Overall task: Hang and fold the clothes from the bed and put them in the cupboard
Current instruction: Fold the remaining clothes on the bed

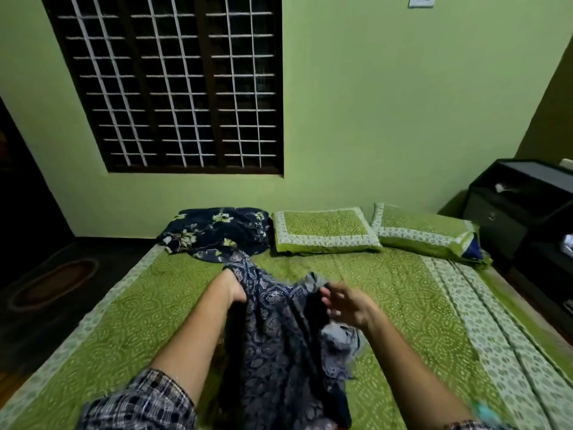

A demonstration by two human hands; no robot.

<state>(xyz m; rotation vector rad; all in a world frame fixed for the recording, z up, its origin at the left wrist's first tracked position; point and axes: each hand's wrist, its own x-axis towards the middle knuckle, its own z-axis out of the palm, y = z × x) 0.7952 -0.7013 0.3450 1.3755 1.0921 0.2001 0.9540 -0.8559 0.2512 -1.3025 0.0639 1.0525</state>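
Observation:
A dark blue patterned garment (273, 330) hangs lifted over the green bedspread (130, 321) in the middle of the view. My left hand (237, 288) grips its upper left part, fingers buried in the cloth. My right hand (347, 302) is at the garment's upper right edge, motion-blurred, with fingers spread and touching the fabric; whether it grips is unclear. A lighter blue-grey piece of cloth (341, 336) shows under my right wrist. The garment's lower end drops out of view at the bottom.
A dark floral folded cloth or pillow (214, 231) and two green pillows (322, 231) (424, 231) lie at the head of the bed. A black bedside cabinet (514, 206) stands at the right. A barred window (173, 82) fills the wall; a mat (52, 283) lies left.

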